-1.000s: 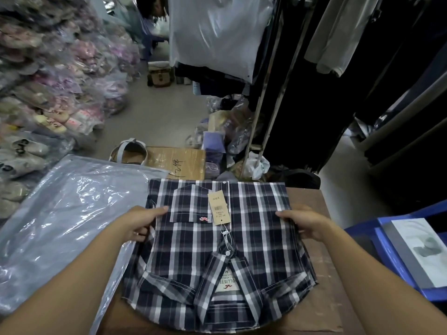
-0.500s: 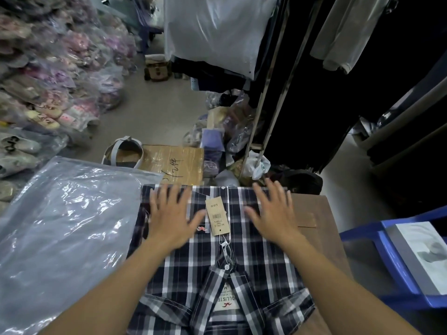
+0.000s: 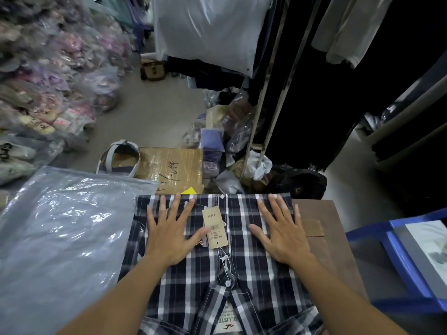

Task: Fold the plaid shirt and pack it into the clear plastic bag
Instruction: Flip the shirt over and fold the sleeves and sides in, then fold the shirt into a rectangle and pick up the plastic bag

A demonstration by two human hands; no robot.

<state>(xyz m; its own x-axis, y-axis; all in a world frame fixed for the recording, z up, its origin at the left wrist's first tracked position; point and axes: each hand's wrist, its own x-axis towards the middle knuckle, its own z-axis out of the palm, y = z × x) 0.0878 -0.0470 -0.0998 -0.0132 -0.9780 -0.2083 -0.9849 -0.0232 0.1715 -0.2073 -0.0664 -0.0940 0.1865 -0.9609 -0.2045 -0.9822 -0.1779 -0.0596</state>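
Observation:
The navy and white plaid shirt lies folded face up on a brown table, collar toward me, with a tan price tag hanging on its front. My left hand rests flat on the shirt's left half, over the chest pocket, fingers spread. My right hand lies flat on the right half, fingers spread toward the far folded edge. The clear plastic bag lies flat and crinkled just left of the shirt, touching its left edge.
A blue plastic chair with a flat grey packet stands at the right. Beyond the table are a cardboard sheet, a sandal, bagged goods, a metal clothes rack and piles of wrapped shoes at the left.
My hands left the shirt's side edges and came onto its front, palms down. Since half a second ago they have spread apart, sliding outward across the fabric.

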